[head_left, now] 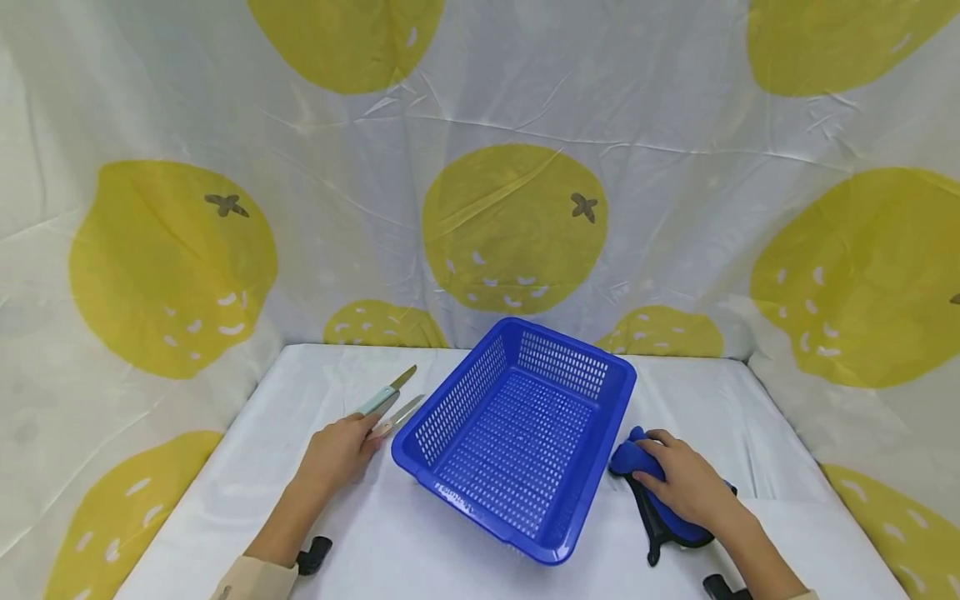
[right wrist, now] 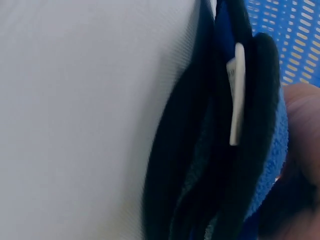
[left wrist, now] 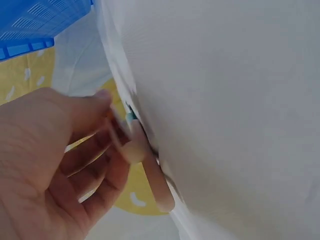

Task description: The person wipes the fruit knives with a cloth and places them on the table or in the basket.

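My left hand [head_left: 341, 450] pinches a thin knife [left wrist: 120, 135] between thumb and fingers, left of the blue basket. Its handle is blurred in the left wrist view. Close by on the table lie a knife with a pale mint handle [head_left: 375, 402] and one with a pinkish handle [head_left: 382, 429], both blades pointing to the back right. On the basket's right side, my right hand [head_left: 686, 479] grips a folded blue terry-cloth piece [head_left: 643, 458] with black edging and a small loop at its front end. A white tag [right wrist: 238, 95] sticks out between its layers.
A blue perforated plastic basket [head_left: 422, 477] stands slantwise at the middle of the white-covered table [head_left: 330, 379]. A lemon-print curtain [head_left: 510, 125] closes off the back and both sides.
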A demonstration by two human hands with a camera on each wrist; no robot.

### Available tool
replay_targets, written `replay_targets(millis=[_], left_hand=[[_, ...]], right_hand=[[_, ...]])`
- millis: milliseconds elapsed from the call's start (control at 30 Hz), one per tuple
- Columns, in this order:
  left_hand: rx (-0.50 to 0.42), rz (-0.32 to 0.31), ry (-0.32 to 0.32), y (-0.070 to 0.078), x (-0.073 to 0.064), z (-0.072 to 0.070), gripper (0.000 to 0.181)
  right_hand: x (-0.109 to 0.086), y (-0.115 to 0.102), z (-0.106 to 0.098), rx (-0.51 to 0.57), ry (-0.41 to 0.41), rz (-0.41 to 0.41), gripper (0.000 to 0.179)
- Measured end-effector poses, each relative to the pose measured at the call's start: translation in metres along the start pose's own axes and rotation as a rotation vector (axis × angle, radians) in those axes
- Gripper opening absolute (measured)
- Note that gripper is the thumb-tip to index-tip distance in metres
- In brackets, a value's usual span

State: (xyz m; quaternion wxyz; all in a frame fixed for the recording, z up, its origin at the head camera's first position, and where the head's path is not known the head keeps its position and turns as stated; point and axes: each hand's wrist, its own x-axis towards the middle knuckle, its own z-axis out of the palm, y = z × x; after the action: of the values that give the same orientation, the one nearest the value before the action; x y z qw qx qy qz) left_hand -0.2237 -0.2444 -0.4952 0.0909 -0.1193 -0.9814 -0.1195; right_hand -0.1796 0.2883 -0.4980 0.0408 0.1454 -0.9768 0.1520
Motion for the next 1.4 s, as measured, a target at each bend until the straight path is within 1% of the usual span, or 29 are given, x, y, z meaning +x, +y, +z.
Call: replay_targets(millis=[133,267,333,433,567,667,800,867,967,1133,1267,1400], left_hand=[[-0.048,0.005,0.076,0.000,0.002,-0.003,0.031],[-0.111,0.026,0.160,0.000,0.006,-0.005,0.029],[-0.135,0.036,0.190,0.000,0.008,-0.005,0.029],[-0.164,0.027,0.225,0.003,0.010,-0.005,0.030],[-0.241,0.008,0.272,0.011,0.011,-0.010,0.032],[-0.293,0.019,0.316,0.020,0.012,-0.016,0.033],[-0.322,0.040,0.362,0.032,0.015,-0.026,0.032],[-0.332,0.040,0.370,0.038,0.018,-0.032,0.032],[-0.344,0.051,0.369,0.046,0.023,-0.037,0.033],[-0.386,0.079,0.310,0.065,0.029,-0.041,0.033],[-0.428,0.111,0.270,0.081,0.032,-0.044,0.034],[-0.443,0.105,0.238,0.094,0.033,-0.047,0.035]], right_hand=[[-0.001,-0.001,-0.002,0.014,0.028,-0.005,0.040],[-0.001,-0.001,-0.010,0.022,0.064,-0.013,0.039],[-0.001,0.000,-0.015,0.025,0.083,-0.011,0.040],[-0.001,0.001,-0.024,0.031,0.125,-0.014,0.042],[0.001,0.003,-0.039,0.050,0.205,-0.028,0.043],[0.004,0.005,-0.052,0.060,0.266,-0.035,0.045],[0.012,0.002,-0.067,0.065,0.329,-0.036,0.048],[0.017,-0.003,-0.072,0.073,0.349,-0.041,0.049],[0.026,-0.014,-0.074,0.104,0.376,-0.073,0.050],[0.039,-0.036,-0.071,0.160,0.408,-0.144,0.051],[0.048,-0.053,-0.067,0.178,0.418,-0.196,0.051],[0.052,-0.066,-0.065,0.187,0.425,-0.231,0.053]])
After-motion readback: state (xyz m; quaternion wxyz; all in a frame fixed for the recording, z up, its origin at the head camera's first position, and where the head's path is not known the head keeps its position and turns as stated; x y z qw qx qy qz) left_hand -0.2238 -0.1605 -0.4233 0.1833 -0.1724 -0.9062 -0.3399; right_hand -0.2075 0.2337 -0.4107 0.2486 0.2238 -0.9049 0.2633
